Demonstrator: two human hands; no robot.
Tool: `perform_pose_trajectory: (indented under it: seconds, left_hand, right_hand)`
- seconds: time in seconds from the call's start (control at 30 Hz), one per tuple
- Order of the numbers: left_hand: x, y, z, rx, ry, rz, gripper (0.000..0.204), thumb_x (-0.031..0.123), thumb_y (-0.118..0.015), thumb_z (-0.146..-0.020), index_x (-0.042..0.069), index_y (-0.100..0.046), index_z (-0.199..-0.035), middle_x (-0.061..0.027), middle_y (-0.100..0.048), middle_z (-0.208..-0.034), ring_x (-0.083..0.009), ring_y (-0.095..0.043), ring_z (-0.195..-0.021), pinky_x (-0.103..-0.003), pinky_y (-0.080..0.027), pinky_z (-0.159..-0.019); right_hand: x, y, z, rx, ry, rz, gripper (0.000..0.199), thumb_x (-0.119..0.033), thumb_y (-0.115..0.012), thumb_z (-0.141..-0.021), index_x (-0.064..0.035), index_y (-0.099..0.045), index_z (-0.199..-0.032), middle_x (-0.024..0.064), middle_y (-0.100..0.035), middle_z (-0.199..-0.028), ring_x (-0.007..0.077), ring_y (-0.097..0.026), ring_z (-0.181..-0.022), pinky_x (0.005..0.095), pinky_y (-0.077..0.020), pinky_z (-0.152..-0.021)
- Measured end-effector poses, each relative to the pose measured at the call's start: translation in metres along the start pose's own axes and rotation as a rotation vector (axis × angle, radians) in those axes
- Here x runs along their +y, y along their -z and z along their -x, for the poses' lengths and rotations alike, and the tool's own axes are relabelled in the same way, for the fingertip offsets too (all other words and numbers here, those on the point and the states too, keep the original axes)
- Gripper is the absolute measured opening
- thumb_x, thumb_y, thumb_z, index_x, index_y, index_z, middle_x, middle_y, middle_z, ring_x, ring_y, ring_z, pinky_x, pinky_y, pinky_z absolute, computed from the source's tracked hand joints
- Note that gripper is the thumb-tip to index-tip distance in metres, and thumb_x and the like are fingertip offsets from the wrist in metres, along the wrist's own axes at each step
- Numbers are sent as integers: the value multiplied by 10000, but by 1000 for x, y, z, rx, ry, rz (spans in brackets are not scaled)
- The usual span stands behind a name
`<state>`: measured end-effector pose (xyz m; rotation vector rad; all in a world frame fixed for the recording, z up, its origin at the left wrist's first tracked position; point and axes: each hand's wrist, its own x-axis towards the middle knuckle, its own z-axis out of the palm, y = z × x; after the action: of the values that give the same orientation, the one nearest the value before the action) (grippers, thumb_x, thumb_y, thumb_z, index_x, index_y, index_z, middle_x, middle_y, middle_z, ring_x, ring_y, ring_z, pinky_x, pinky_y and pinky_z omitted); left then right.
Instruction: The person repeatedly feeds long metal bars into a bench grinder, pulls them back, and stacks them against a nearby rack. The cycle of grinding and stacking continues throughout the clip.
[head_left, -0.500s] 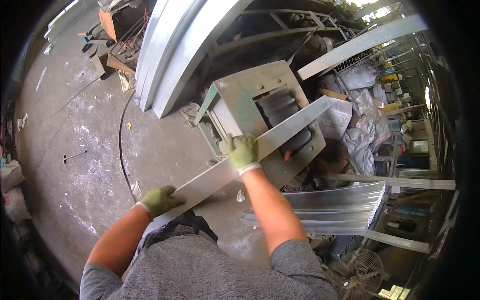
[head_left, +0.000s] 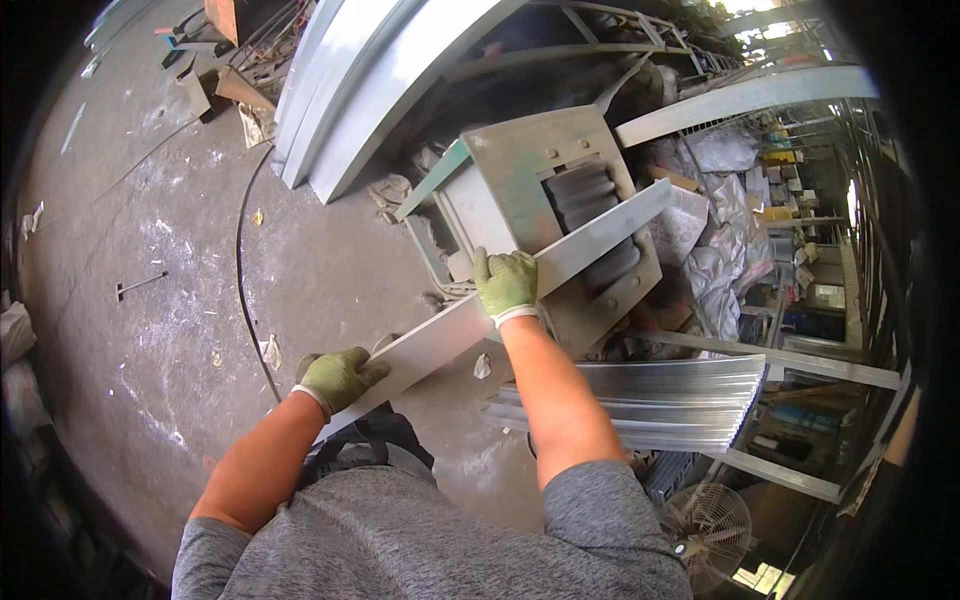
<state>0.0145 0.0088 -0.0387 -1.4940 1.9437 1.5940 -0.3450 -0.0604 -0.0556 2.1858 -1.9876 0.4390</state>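
A long flat grey metal strip [head_left: 435, 345] runs slantwise from near my body up to the right. My left hand [head_left: 341, 381], in a green glove with a white cuff, is closed on its near part. Further along, my right hand [head_left: 507, 284] grips the upper edge of the strip, its thumb side raised. The far end of the strip passes across a worn green and grey machine [head_left: 500, 190] with a dark ribbed roller [head_left: 585, 205] in its opening. I cannot tell whether the strip touches the roller.
Tall white curved metal panels [head_left: 350, 90] stand beyond the machine's left side. A black cable [head_left: 240, 260] lies on the concrete floor near a small T-shaped tool [head_left: 140, 286]. Corrugated metal sheet [head_left: 650, 400], a round fan [head_left: 706, 535] and crumpled white sacks [head_left: 725, 250] are on the right.
Both hands have shifted slightly right with the metal strip still in their grip. My right hand is a little higher in the picture. The view has also moved somewhat.
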Motion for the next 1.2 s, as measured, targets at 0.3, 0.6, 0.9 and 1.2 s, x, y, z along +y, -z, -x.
perform_pose_trajectory:
  seconds: [0.3,0.6,0.9,1.2]
  left_hand:
    - [-101,-8,47,121,-68,97,541,586,-650,-1056,67,-784,-1126,-252,-752,-1187,-454,-694,-1157,-517,-547,-1004]
    - [-164,9,95,38,68,102,561,620,-674,-1025,102,-800,-1200,-215,-794,-1085,-434,-749,-1082,-516,-567,-938]
    - [-273,-3,168,127,154,144,495,531,-724,-1008,49,-795,-1095,-200,-792,-1004,-361,-763,-955,-469,-570,-871]
    - [-197,12,137,95,262,24,505,542,-714,-1040,68,-793,-1194,-199,-812,-1149,-352,-781,-1084,-446,-579,-943]
  right_hand:
    - [-98,-15,33,-19,-18,-7,531,-325,-648,-1036,-106,-648,-552,143,-666,-599,393,-645,-599,532,-516,-775]
    - [-184,-31,55,-19,-43,-33,494,-327,-643,-1022,-88,-704,-594,136,-711,-647,368,-689,-646,537,-518,-864]
    - [-302,-31,92,-125,-63,-215,480,-326,-651,-1007,-137,-694,-567,117,-707,-630,343,-682,-629,526,-502,-854]
    - [-246,-27,73,-252,-121,-186,524,-399,-594,-1024,-107,-733,-612,140,-743,-720,378,-701,-769,539,-458,-922]
